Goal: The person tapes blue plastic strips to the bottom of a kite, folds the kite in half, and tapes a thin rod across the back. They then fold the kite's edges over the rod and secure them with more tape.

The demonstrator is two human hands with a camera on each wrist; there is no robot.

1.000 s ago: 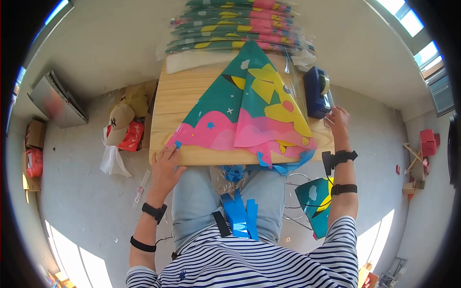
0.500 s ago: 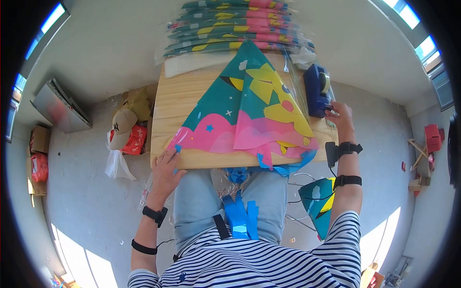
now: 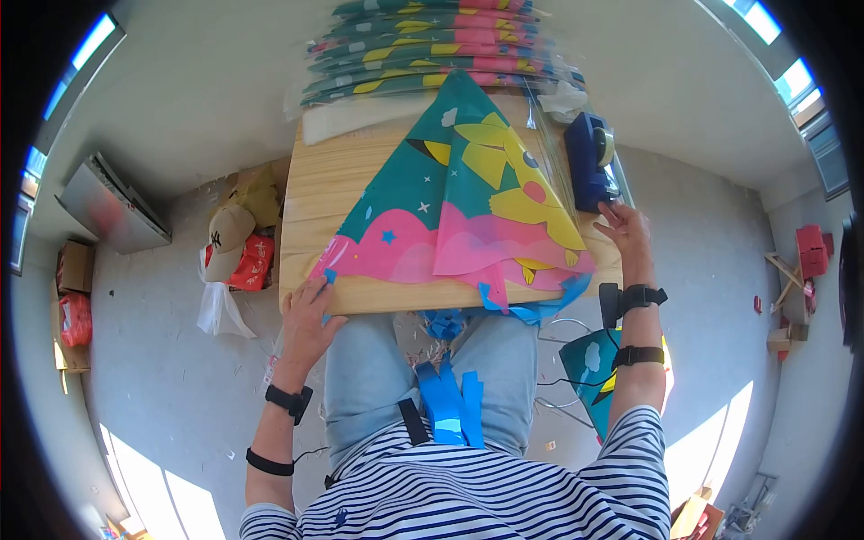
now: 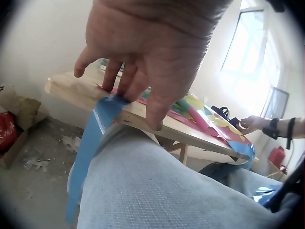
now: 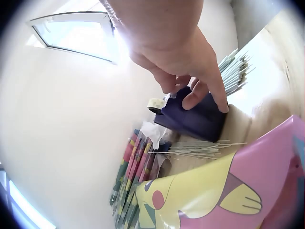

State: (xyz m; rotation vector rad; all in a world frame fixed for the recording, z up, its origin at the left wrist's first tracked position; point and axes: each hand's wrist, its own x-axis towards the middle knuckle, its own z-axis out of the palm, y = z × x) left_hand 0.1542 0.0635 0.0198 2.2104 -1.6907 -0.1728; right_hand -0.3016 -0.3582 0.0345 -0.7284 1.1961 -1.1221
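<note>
A triangular kite [image 3: 396,211], printed green, pink and yellow, lies folded on the wooden table [image 3: 315,180]. My left hand [image 3: 309,319] presses straight fingertips onto a blue ribbon [image 4: 97,126] at the kite's left corner. The left wrist view shows this ribbon hanging over the table edge, with the thumb down at that edge. My right hand [image 3: 630,232] is at the front end of a dark blue tape dispenser [image 3: 587,162]. In the right wrist view its fingers curl over that end, the thumb along one side; the tape end is partly hidden among them.
Packed kites [image 3: 432,49] are stacked at the table's back. Thin rods [image 5: 202,149] lie beside the dispenser. More blue ribbon [image 3: 540,310] hangs at the right front corner, and blue strips [image 3: 445,405] lie on the lap. A further kite [image 3: 589,369] is low on the right.
My right hand has moved from beside the dispenser's front to over its front end, fingers curling there. The left hand stays on the ribbon. The head view has shifted slightly.
</note>
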